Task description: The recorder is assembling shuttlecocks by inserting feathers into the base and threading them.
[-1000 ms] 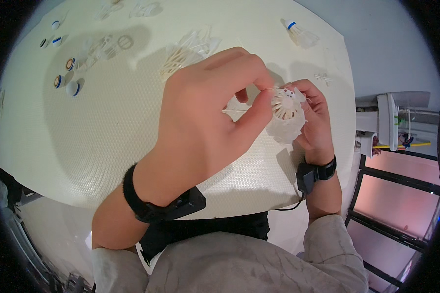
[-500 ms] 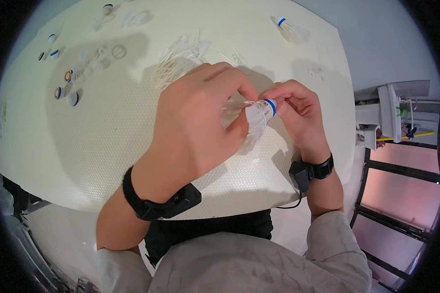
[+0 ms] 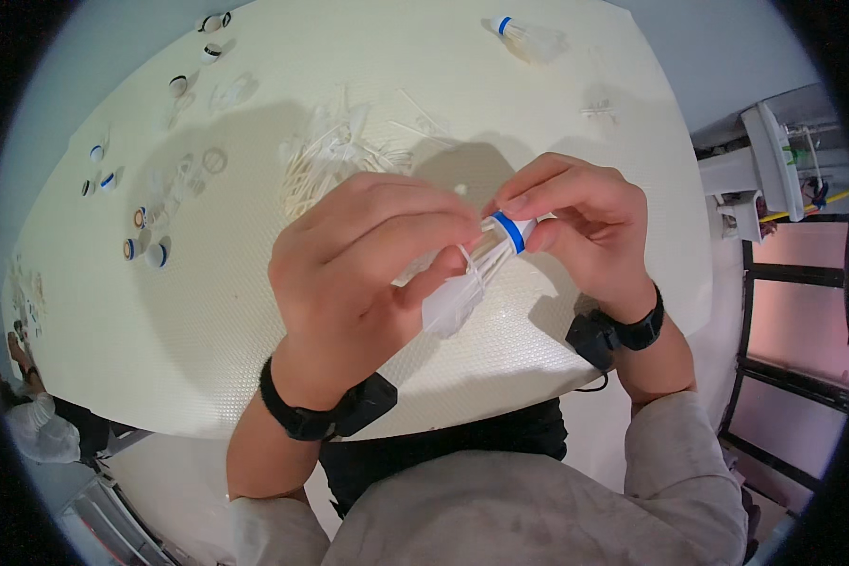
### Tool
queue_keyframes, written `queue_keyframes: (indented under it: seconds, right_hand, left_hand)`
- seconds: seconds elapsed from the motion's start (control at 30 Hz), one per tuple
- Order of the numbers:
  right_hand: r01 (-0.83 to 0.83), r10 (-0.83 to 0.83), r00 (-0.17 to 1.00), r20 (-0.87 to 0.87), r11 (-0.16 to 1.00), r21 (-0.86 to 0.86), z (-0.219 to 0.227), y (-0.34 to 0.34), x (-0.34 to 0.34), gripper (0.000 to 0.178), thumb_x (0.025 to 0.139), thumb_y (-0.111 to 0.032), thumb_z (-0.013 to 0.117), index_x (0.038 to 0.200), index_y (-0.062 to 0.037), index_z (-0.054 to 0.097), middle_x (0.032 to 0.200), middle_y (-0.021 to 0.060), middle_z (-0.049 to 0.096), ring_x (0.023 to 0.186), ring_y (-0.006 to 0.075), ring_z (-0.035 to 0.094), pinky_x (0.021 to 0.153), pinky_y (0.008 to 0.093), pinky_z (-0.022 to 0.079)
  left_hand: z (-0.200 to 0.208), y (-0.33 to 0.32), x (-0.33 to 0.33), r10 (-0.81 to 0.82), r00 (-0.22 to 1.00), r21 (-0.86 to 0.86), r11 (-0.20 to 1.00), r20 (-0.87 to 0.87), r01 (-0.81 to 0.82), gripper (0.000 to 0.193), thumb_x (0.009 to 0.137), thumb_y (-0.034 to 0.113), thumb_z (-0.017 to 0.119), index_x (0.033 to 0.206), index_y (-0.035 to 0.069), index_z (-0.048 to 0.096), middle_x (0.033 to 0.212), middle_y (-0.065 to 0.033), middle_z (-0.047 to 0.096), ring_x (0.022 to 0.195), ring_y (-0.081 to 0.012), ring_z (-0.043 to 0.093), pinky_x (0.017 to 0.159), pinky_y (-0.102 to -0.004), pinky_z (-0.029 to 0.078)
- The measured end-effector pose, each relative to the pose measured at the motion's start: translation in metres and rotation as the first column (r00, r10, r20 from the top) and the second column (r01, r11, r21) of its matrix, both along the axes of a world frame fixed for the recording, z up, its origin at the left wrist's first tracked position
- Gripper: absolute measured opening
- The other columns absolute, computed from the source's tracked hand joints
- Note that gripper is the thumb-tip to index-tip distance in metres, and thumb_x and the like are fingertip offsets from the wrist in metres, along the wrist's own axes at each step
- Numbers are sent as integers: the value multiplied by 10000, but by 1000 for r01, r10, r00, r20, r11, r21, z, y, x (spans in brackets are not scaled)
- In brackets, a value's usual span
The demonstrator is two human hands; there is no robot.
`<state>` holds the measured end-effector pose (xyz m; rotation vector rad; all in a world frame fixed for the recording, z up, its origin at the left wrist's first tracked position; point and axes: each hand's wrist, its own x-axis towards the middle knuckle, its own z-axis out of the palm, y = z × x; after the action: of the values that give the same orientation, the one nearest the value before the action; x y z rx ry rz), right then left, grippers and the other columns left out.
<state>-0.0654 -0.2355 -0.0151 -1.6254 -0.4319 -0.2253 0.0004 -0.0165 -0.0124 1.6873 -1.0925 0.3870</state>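
Observation:
Between my hands, above the white table (image 3: 245, 330), is a shuttlecock (image 3: 454, 303) with a blue band round its cork base. My right hand (image 3: 590, 222) pinches the cork end between thumb and fingers. At the feather side, my left hand (image 3: 368, 255) is closed, its thumb and fingertips gripping feathers beside the base. White feather vanes hang below the left thumb, and bare quills show between the vanes and the band. Part of the feather skirt is hidden behind the left fingers. Just beyond my hands lies a pile of loose white feathers and quills (image 3: 340, 151).
Another shuttlecock (image 3: 530, 40) lies on its side at the far right. Several loose cork heads (image 3: 158, 255) are scattered along the left, near a clear ring (image 3: 214, 160). Small fragments (image 3: 597, 109) lie at right. Another person (image 3: 42, 424) is partly visible at the left edge.
The shuttlecock has turned in my hands, so its vanes now point toward the lower left and more quills show. My left fingers have shifted their hold. The view has moved slightly.

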Motion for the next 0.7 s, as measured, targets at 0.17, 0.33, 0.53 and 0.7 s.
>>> queue_keyframes:
  seconds: [0.17,0.33,0.53,0.7]
  right_hand:
    - [-21,21,1000,3,1000,9,1,4,0,188,794,89,717,973,36,699,972,163,710,907,227,687,818,299,541]
    - [4,-4,1000,-12,999,-50,1,6,3,168,820,61,711,985,29,698,953,137,709,876,196,678,794,284,538]
    - [9,7,980,-197,997,83,-14,3,16,165,949,-66,647,1089,20,666,910,52,689,805,105,649,718,230,533]
    - [247,-153,936,-316,927,283,-32,-18,37,260,1019,-199,564,1165,9,622,966,62,642,861,135,630,810,279,525]
  left_hand:
    - [-3,0,-2,-41,999,-46,998,27,43,226,724,74,804,929,36,718,887,-108,717,814,-259,689,730,-344,548]
    - [-2,3,2,-38,999,-20,999,36,39,220,722,58,787,929,32,717,890,-110,720,832,-256,693,744,-336,550]
    - [-6,1,15,48,997,74,996,55,-52,357,737,-31,713,1083,42,663,982,-108,707,906,-258,673,766,-330,542]
    - [-1,4,24,331,943,-169,928,-40,-333,281,861,-40,644,1133,8,591,1032,-94,684,1003,-221,634,762,-312,528]
